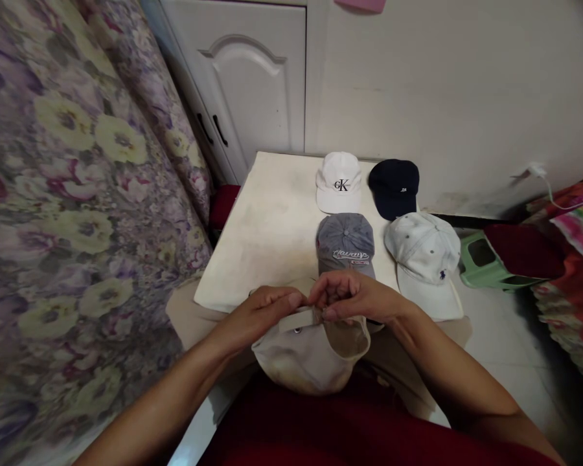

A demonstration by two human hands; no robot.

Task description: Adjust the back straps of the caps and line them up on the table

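Observation:
A beige cap (298, 359) is held over my lap, its back opening and strap facing up. My left hand (269, 307) is closed on the strap side of this cap, thumb on top. My right hand (350, 298) pinches near the strap's other end, fingers curled, close to the left fingertips. Beyond my hands a grey cap (346, 239) with lettering lies on the white table (267, 220). Behind it sits a white cap (339, 181) with a black logo, beside a navy cap (393, 188). A pale grey-blue cap (422, 249) rests at the table's right edge.
A floral curtain (78, 226) hangs at the left. Behind the table stand a white cabinet (252, 84) and a wall. On the right are a green stool (480, 259) with a dark red top and a red, patterned cloth (580, 285).

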